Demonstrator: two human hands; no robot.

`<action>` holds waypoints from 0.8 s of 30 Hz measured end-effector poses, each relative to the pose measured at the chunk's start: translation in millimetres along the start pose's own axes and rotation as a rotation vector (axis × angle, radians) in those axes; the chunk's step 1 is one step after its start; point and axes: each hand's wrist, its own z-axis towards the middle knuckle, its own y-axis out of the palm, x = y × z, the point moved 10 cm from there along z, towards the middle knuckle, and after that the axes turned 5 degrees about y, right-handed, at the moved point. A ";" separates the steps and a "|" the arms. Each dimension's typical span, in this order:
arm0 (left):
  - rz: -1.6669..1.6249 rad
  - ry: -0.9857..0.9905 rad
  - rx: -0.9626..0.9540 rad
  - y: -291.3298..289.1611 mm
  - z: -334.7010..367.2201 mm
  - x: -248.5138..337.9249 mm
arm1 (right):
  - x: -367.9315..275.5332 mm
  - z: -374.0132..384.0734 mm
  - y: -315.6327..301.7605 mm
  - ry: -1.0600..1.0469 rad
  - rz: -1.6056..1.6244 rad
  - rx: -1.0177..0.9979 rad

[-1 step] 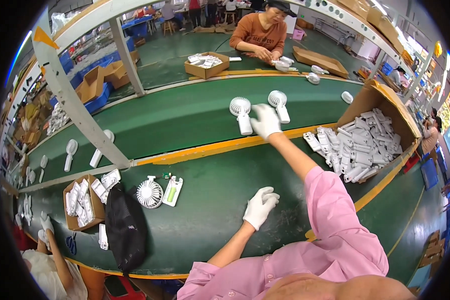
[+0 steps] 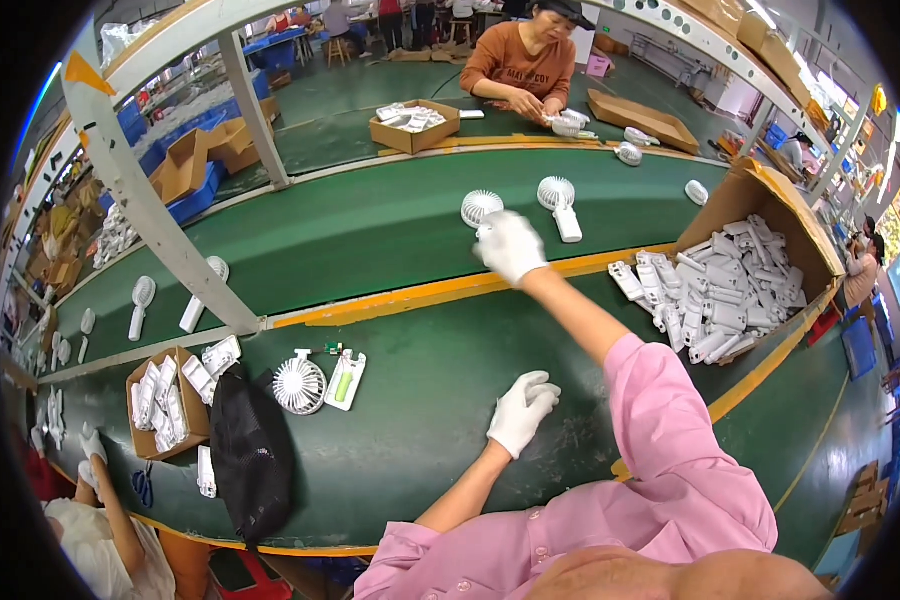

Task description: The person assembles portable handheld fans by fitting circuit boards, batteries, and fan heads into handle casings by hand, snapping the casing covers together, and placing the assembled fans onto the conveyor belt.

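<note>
My right hand (image 2: 511, 248), in a white glove, reaches out over the far green belt. Its fingers close around the handle of a white handheld fan (image 2: 481, 206), whose round grille shows above the glove; the handle itself is hidden. Just to the right lies a second white handheld fan (image 2: 557, 195), apart from my hand. My left hand (image 2: 523, 413), also gloved, rests on the near green table, fingers loosely bent and a little apart, with nothing visible in it. Left of it on the table lie a fan head (image 2: 299, 384) and an opened handle shell (image 2: 346, 380) with a green battery.
A large carton (image 2: 770, 215) of white handle parts stands at right. At left are a small carton (image 2: 192, 408) of white shells, a black mesh bag (image 2: 253, 450) and scissors (image 2: 143, 487). A metal post (image 2: 155, 200) rises there. Co-workers sit across the belt and at lower left.
My right hand has moved left and slightly toward me, from between the two fans onto the left fan's handle. My left hand stays where it was.
</note>
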 end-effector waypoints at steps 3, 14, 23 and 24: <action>-0.013 -0.018 0.006 0.4 1.3 -9.4 | -121.0 -47.9 38.6 -0.467 0.243 -0.091; 0.707 0.107 -0.134 -23.2 -8.2 -48.9 | -247.0 -118.6 130.0 -0.734 0.026 -0.484; 0.895 0.054 -0.418 19.3 -1.4 -33.9 | -170.9 -134.2 105.2 -0.503 0.081 -0.642; 0.910 0.066 -0.435 27.0 0.9 -24.9 | -152.4 -129.8 98.3 -0.461 0.090 -0.645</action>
